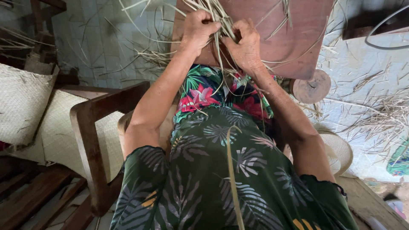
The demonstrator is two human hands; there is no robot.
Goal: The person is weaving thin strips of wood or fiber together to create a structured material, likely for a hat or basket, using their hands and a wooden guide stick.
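Tiled floor (pixel 106 38) lies under scattered straw. We pinch dried palm strips (pixel 219 21) against a reddish wooden board (pixel 298 30), left hand (pixel 199 30) and right hand (pixel 247 44) both closed on them. Brittle strips could snap if we tug sharply.

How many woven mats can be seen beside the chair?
2. One woven mat hangs at the far left edge; a second woven mat lies behind the wooden chair arm, partly covered by the first. More may be hidden beneath them.
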